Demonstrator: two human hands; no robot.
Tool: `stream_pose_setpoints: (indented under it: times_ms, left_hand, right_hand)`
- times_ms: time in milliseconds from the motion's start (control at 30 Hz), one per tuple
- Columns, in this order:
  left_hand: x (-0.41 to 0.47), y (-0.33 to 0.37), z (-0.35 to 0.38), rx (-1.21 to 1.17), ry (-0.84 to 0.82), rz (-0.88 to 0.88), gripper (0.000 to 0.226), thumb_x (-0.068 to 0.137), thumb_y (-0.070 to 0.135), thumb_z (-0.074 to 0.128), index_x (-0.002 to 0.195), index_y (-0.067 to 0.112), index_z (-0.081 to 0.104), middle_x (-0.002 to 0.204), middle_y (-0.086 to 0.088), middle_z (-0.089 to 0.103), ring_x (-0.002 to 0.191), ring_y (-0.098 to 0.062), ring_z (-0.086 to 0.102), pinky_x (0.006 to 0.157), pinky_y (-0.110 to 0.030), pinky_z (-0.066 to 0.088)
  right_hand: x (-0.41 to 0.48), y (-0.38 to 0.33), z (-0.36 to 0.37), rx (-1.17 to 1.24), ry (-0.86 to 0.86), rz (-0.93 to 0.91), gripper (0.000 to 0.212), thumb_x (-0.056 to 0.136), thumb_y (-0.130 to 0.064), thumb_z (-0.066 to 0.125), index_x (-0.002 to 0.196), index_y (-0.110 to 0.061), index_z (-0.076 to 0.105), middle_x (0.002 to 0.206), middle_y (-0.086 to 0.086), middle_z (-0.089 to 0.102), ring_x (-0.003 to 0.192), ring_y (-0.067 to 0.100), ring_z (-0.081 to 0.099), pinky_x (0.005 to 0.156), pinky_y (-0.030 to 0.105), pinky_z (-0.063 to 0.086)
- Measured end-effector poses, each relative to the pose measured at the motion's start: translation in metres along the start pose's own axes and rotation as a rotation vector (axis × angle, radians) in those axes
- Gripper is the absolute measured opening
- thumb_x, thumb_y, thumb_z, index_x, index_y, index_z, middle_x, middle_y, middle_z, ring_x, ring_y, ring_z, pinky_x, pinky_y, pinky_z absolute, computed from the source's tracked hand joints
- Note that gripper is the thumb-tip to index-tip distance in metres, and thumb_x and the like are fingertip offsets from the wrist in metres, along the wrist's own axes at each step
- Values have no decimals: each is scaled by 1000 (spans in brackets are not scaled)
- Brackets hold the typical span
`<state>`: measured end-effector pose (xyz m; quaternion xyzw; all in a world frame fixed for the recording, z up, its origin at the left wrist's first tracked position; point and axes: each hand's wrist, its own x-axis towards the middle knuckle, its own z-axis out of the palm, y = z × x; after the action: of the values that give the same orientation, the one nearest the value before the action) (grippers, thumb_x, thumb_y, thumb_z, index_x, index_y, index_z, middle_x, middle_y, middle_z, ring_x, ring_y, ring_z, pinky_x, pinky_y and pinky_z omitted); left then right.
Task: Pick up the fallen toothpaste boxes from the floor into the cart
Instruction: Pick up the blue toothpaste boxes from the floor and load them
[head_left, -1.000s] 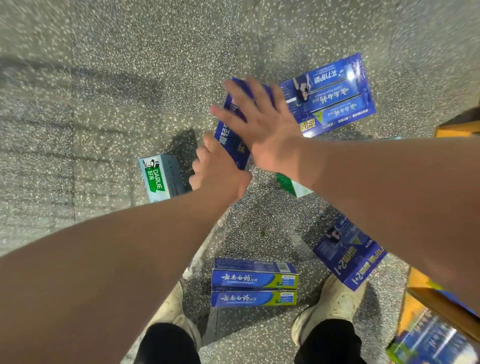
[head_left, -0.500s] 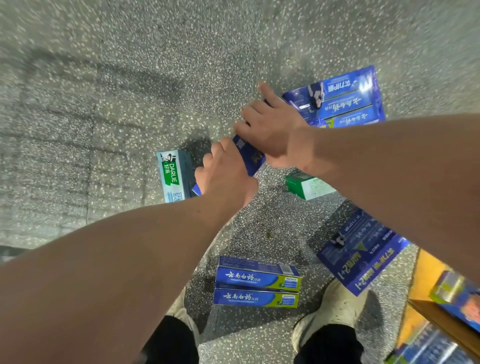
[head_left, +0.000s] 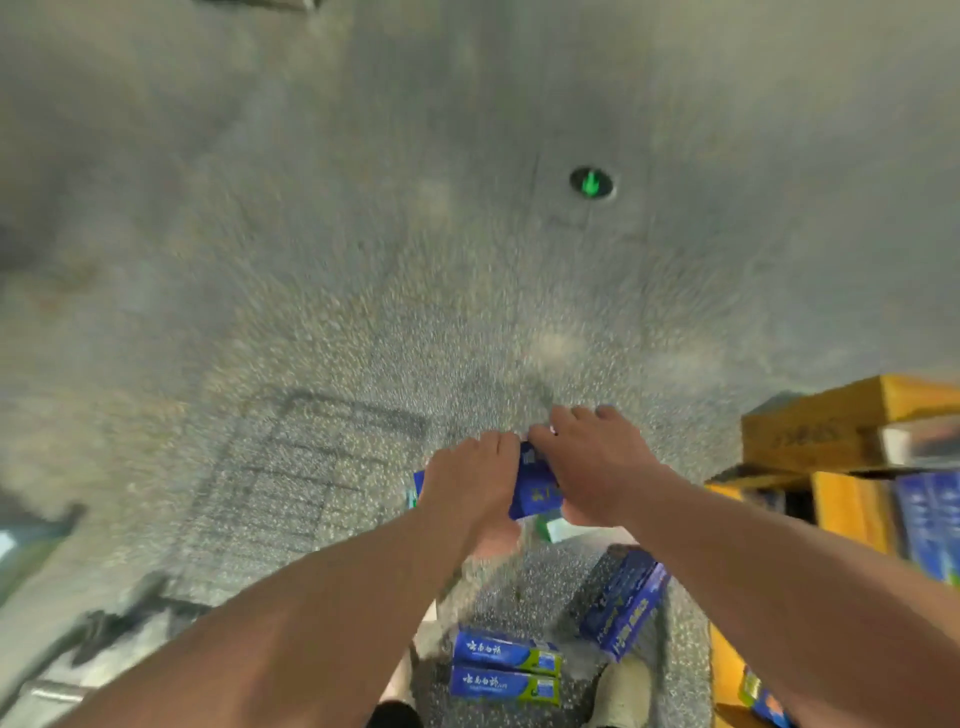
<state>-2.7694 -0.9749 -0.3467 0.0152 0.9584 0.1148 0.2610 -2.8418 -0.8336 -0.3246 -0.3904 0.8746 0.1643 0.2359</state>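
Observation:
A blue toothpaste box (head_left: 535, 486) is held off the floor between both hands. My left hand (head_left: 470, 480) grips its left end and my right hand (head_left: 592, 462) covers its right end. A green-and-white box (head_left: 556, 527) peeks out just below the hands; whether it is held or lies on the floor I cannot tell. On the floor by my feet lie two stacked blue boxes (head_left: 506, 667) and a larger blue multipack (head_left: 626, 605). The picture is blurred by motion. The cart itself is mostly out of view.
Yellow shelving (head_left: 841, 431) with blue boxes (head_left: 930, 519) stands at the right. A grid-like shadow (head_left: 291, 478) falls on the speckled floor at the left. A green floor light (head_left: 591, 183) sits further ahead. Dark blurred shapes (head_left: 119, 618) lie at the lower left.
Both hands have closed on the blue box and lifted it from the floor. The view has swung up and forward, so the Darlie box and the far blue multipack are out of sight.

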Motion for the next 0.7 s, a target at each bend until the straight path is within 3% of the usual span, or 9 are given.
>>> stream_pose_setpoints:
  times_ms: [133,267,367,533,700]
  left_hand:
    - [-97,11,-117,54,150,41,61,72,35,77,118,20,40,111,2,53,95,-22,59,71,-36,44]
    - [-191,19,-198,20,264,59,63,74,55,74,117,23,42,113,0,57,104,-25,62,84,-38,51]
    - [-261,26,-244,64,319,68,60,75,48,75,117,20,42,116,-4,58,107,-30,62,83,-37,49]
    - [-377,33,-280,132,440,-5,59,72,43,76,115,19,42,114,-4,58,101,-29,61,72,-35,42]
    - [-494,23,-274,142,486,-154,57,71,41,78,107,23,38,114,-1,57,101,-27,61,72,-36,44]
  right_hand:
    - [-94,-17,-127,-3,114,52,59,73,-37,71,125,-26,45,119,3,51,110,26,55,92,40,40]
    - [-178,-41,-223,-62,263,70,54,71,-50,72,115,-28,50,113,2,55,108,24,60,85,38,39]
    - [-232,-63,-275,-95,341,52,54,72,-54,69,115,-28,51,111,3,56,106,26,62,86,39,42]
    - [-311,-114,-332,-139,459,-37,55,64,-46,70,111,-26,50,105,1,52,99,25,61,76,37,37]
    - [-357,-188,-357,-187,551,-169,58,62,-49,69,112,-26,51,102,0,52,96,26,62,72,36,35]
